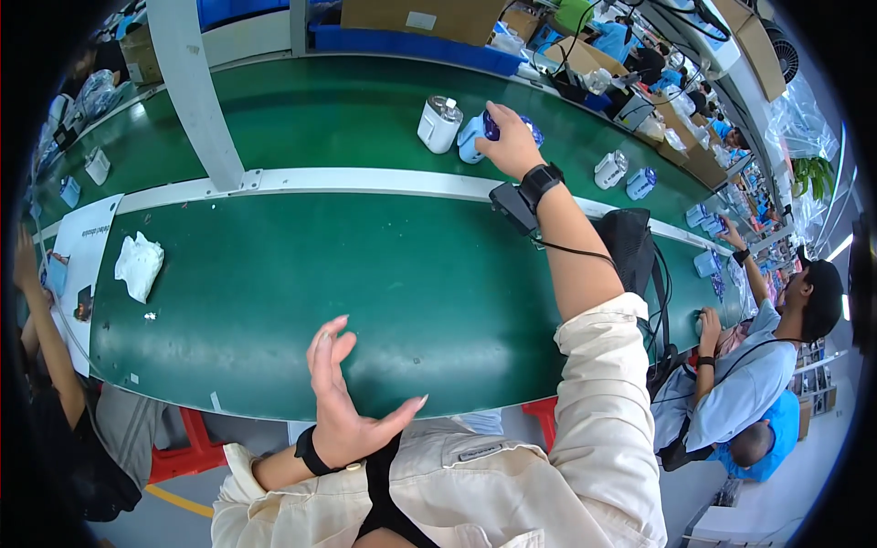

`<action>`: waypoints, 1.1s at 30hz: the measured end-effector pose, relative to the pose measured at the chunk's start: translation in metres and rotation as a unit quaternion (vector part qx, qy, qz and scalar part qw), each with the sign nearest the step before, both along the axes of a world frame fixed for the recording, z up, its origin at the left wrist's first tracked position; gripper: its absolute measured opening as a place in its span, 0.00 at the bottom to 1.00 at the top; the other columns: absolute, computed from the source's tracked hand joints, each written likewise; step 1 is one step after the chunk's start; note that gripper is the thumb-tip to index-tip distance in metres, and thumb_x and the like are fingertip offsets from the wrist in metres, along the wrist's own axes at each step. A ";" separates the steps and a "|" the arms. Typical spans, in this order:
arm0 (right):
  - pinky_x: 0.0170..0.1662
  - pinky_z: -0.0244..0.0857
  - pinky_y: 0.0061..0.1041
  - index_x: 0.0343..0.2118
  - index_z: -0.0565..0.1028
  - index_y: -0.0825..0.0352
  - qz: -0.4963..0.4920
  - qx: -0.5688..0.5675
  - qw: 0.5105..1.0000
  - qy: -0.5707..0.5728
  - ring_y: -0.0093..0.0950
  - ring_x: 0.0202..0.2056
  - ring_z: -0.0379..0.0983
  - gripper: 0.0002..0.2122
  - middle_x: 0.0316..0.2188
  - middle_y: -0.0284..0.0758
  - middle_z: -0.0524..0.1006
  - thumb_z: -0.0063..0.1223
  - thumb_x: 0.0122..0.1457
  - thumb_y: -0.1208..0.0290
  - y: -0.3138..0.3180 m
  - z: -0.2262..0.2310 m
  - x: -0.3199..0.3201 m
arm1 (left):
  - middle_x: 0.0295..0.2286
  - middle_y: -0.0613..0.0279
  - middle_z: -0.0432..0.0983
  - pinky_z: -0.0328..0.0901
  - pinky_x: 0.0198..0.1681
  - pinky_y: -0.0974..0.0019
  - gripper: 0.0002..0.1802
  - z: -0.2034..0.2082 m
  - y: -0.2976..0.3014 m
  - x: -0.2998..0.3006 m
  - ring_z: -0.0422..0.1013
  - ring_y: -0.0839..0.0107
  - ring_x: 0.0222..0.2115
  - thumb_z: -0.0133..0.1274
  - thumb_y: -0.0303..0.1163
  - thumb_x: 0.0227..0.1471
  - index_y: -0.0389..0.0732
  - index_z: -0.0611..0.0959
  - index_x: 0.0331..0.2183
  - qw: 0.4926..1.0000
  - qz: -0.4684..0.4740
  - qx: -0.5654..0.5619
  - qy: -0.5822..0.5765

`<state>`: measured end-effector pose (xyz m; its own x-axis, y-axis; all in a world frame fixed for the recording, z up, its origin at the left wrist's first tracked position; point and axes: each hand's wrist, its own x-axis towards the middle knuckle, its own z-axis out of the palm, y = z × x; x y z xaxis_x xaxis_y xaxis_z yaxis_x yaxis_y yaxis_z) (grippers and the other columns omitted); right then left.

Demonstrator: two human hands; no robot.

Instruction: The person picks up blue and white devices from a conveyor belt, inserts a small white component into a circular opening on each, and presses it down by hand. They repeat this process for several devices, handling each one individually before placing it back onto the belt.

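Observation:
My right hand (514, 146) reaches far out over the green belt beyond the white rail. Its fingers are curled round a light-blue and dark-blue casing (471, 139), and the palm hides much of it. Just to the left stands a white rounded casing (440, 125) with a shiny grey top. Low over the near side of the green table, my left hand (352, 402) holds nothing, its thumb and fingers spread apart. A crumpled white plastic bag or wrapping (140, 267) lies toward the table's left end.
The white rail (365, 182) and an upright post (196, 91) divide table from belt. Another white casing (610, 170) and a blue one (641, 184) stand farther right. A black bag (625, 247) with cables sits beside my right forearm. Co-workers (758, 365) sit at both sides.

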<state>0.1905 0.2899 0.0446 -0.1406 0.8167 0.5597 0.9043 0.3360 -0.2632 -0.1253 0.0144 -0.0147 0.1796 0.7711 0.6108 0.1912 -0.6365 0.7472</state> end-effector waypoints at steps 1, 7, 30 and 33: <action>0.56 0.61 0.33 0.55 0.68 0.69 -0.008 -0.018 1.000 -0.012 0.45 0.51 0.68 0.33 0.51 0.50 0.70 0.61 0.43 0.64 0.010 -0.002 0.004 | 0.56 0.42 0.53 0.49 0.59 0.50 0.65 0.000 0.001 0.000 0.53 0.48 0.58 0.71 0.28 0.31 0.33 0.43 0.61 1.000 0.001 0.004 -0.002; 0.54 0.63 0.34 0.55 0.69 0.69 -0.084 0.083 0.992 -0.039 0.44 0.50 0.70 0.32 0.50 0.51 0.73 0.63 0.44 0.62 0.019 0.018 0.033 | 0.56 0.36 0.49 0.63 0.48 0.51 0.64 0.005 0.000 -0.007 0.55 0.46 0.56 0.72 0.29 0.32 0.37 0.46 0.62 0.999 0.006 0.026 0.021; 0.48 0.66 0.31 0.47 0.73 0.71 0.430 -0.180 0.862 0.200 0.40 0.46 0.73 0.25 0.44 0.41 0.76 0.67 0.45 0.69 -0.249 0.028 -0.116 | 0.48 0.41 0.69 0.66 0.49 0.60 0.66 0.014 -0.003 -0.001 0.70 0.53 0.48 0.73 0.36 0.34 0.31 0.46 0.63 0.977 -0.075 -0.194 -0.054; 0.41 0.66 0.30 0.38 0.78 0.71 0.356 -0.069 0.910 0.203 0.36 0.37 0.73 0.17 0.34 0.38 0.76 0.66 0.46 0.69 -0.261 0.016 -0.113 | 0.44 0.43 0.72 0.66 0.47 0.60 0.64 0.013 -0.003 0.000 0.72 0.53 0.44 0.73 0.35 0.34 0.31 0.47 0.63 0.990 -0.054 -0.132 0.002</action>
